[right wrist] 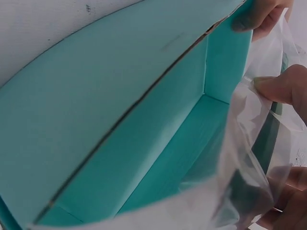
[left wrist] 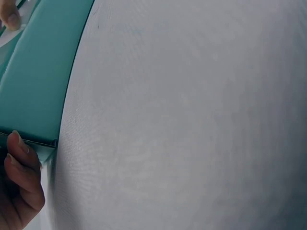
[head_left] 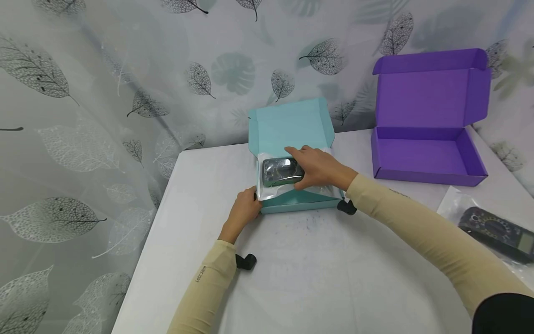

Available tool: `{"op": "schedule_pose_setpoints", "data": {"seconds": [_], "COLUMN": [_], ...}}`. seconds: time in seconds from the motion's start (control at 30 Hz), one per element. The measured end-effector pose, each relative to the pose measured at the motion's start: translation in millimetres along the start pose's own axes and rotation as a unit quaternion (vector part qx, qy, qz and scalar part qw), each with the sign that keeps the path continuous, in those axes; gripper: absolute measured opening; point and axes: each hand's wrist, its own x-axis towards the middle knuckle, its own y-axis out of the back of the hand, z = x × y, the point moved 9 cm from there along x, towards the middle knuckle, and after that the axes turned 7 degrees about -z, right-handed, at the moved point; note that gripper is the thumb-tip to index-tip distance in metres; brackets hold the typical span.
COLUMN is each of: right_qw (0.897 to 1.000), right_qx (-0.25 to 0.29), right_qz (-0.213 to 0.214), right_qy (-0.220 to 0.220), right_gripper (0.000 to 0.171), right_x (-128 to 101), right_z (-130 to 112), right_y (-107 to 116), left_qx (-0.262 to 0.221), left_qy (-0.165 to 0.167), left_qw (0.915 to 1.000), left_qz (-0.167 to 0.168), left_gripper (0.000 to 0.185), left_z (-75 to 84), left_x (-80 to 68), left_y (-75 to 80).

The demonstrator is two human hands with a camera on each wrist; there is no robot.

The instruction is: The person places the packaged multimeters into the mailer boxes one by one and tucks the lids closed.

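Note:
My right hand (head_left: 320,168) grips a dark multimeter (head_left: 280,171) in a clear plastic bag (right wrist: 249,115), above the open teal cardboard box (head_left: 306,207). In the right wrist view, the thumb presses the bag on one side while other fingers curl round the opposite side. My left hand (head_left: 244,208) holds the box at its front left corner. There the thumb lies over the top of the side wall, and the curled fingers (left wrist: 21,153) are at the outside. The box's lid (head_left: 292,123) stands raised at the back. Part of the multimeter is hidden under my right hand.
An open purple box (head_left: 429,178) stands at the back right with its lid upright. Another bagged multimeter (head_left: 496,229) lies at the right edge of the white table (head_left: 292,278). A leaf-patterned curtain (head_left: 167,69) hangs behind and to the left.

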Motion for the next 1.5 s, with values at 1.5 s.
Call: {"op": "schedule_pose_setpoints", "data": {"seconds": [1.5], "right_qw": [0.999], "right_qx": [0.03], "right_qz": [-0.033], "right_qy": [-0.008], "right_gripper": [0.111], "right_x": [5], "right_z": [9], "right_y": [-20], "left_qx": [0.0], "left_qy": [0.003], "left_qw": [1.0], "left_qz": [0.009], "left_gripper": [0.026], "left_z": [-0.8], "left_x": [-0.5], "left_y": [-1.8]}}
